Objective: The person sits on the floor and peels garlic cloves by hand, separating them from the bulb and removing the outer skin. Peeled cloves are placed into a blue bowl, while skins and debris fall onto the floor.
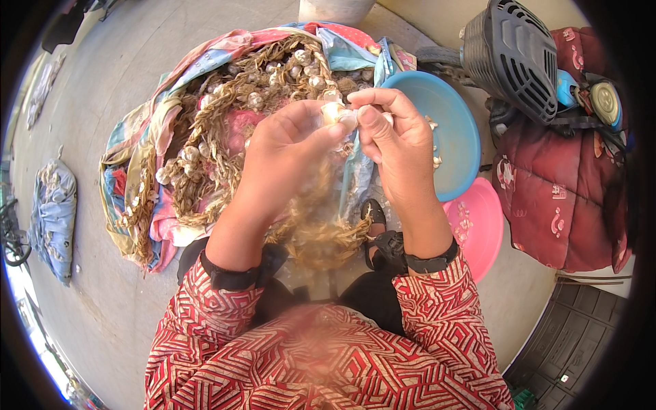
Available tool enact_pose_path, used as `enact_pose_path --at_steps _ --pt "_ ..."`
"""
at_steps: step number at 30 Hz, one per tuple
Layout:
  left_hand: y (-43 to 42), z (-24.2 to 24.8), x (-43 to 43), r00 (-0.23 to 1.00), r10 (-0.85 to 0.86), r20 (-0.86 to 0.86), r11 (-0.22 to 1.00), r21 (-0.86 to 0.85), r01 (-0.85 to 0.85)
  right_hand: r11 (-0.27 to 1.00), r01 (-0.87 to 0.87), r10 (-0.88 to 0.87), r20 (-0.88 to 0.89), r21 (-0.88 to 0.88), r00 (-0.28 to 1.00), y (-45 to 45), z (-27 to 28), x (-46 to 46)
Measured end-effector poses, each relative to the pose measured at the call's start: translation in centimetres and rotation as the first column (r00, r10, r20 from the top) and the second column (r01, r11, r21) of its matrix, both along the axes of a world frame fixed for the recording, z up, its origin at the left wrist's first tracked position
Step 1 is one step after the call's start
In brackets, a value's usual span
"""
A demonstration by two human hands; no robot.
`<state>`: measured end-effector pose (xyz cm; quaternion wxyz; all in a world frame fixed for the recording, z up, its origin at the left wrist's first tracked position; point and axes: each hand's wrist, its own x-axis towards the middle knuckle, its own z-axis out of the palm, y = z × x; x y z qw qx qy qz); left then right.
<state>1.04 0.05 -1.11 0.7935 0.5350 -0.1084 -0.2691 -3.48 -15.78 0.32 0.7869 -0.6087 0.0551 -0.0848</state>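
Note:
My left hand (289,148) grips a partly broken garlic bulb (333,111) with loose papery skin, between thumb and fingers. Close beside it, my right hand (394,128) pinches a piece at the bulb's right side, and a pale clove (388,119) shows at its fingers. Beneath and beyond the hands lies a heap of braided dried garlic (220,123) on a patterned cloth (174,72). A blue plastic basin (464,148), right of my right hand, holds some cloves. Partly under it, a pink plastic basin (487,220) holds small pinkish-white pieces.
At the right, a red quilted cover (543,189) hangs by a black plastic basket (512,56). A pale bucket (335,10) stands beyond the heap. A blue cloth bundle (54,215) lies on the floor at the left. A dark shoe (374,212) is below the hands.

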Motion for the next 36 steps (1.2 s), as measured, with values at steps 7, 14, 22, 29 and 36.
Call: enact_pose_path --at_steps 7,14,22,29,36 --pt "-0.6 -1.0 -0.2 0.999 0.004 0.049 0.999 -0.05 -0.001 0.995 -0.068 0.062 -0.09 -0.075 0.994 0.3 0.1 0.2" --pt "-0.7 -0.9 -0.7 1.0 -0.003 -0.001 0.99 -0.144 0.003 0.973 -0.201 0.201 -0.017 -0.115 0.98 -0.5 0.7 0.3" --pt "-0.4 -0.8 -0.5 0.995 -0.064 -0.081 0.978 -0.205 0.046 0.974 -0.186 0.202 0.126 -0.131 0.971 -0.4 0.3 0.2" --pt "-0.5 -0.6 -0.5 0.996 -0.055 -0.075 0.972 -0.233 0.036 0.98 -0.172 0.186 0.159 -0.103 0.969 -0.3 0.1 0.1" --pt "-0.4 -0.7 -0.4 0.989 -0.029 -0.147 0.991 -0.134 0.009 0.969 -0.096 0.118 0.085 -0.227 0.989 0.3 0.2 0.1"
